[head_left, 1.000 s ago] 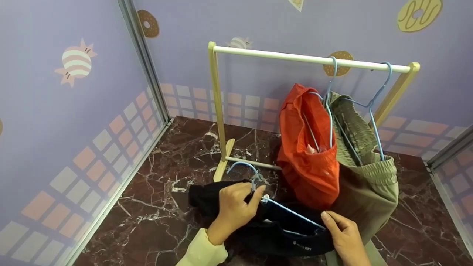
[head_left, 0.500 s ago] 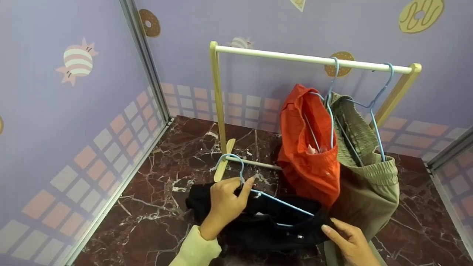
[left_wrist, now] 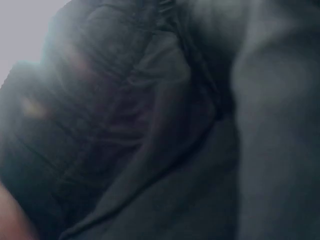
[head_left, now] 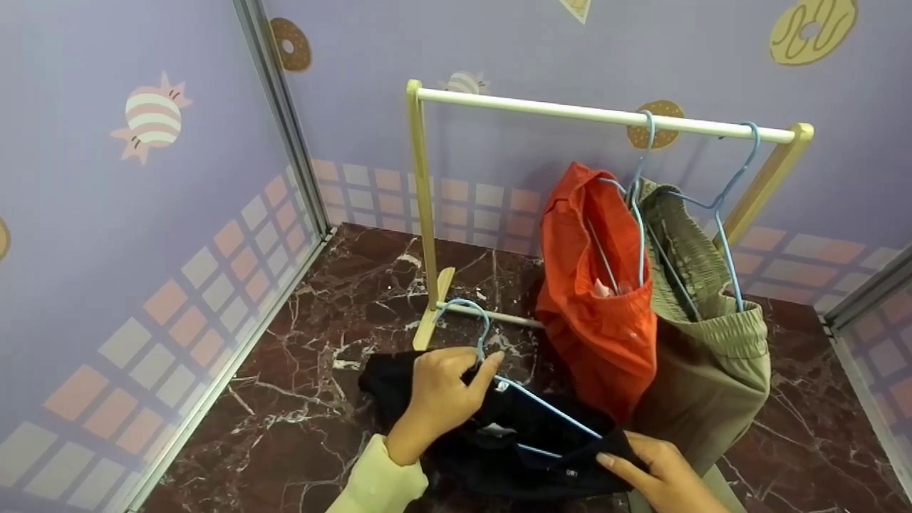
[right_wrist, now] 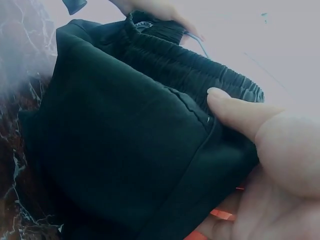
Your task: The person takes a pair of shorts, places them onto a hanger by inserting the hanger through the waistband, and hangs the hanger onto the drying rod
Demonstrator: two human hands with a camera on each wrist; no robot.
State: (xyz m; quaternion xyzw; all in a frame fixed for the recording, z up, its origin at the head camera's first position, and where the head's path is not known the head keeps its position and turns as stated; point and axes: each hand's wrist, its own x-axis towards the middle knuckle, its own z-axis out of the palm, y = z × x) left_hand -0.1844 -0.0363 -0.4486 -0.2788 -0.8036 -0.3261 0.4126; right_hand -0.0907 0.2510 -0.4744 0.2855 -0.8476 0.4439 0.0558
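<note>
Black elastic-waist pants (head_left: 513, 474) with small white lettering hang on a light-blue hanger (head_left: 552, 407), low in front of the rack; their leg length cannot be told. My left hand (head_left: 443, 390) grips the hanger at the base of its hook, over the waistband. At the right end of the waistband, my right hand (head_left: 666, 472) pinches the cloth; in the right wrist view its thumb lies on the gathered elastic (right_wrist: 220, 75). One hanger arm runs inside the waist opening towards that end. Dark cloth (left_wrist: 125, 120) fills most of the blurred left wrist view.
Behind stands a small rack with a white rail (head_left: 527, 105) and wooden posts. Red pants (head_left: 595, 335) and khaki pants (head_left: 727, 370) hang from its right half on blue hangers. Purple walls (head_left: 342, 107) enclose the dark marbled floor (head_left: 285, 399).
The hanger hook swung left, then slightly back right. My right hand has moved a little down and left with the waistband end. The rack and its hanging pants have not moved.
</note>
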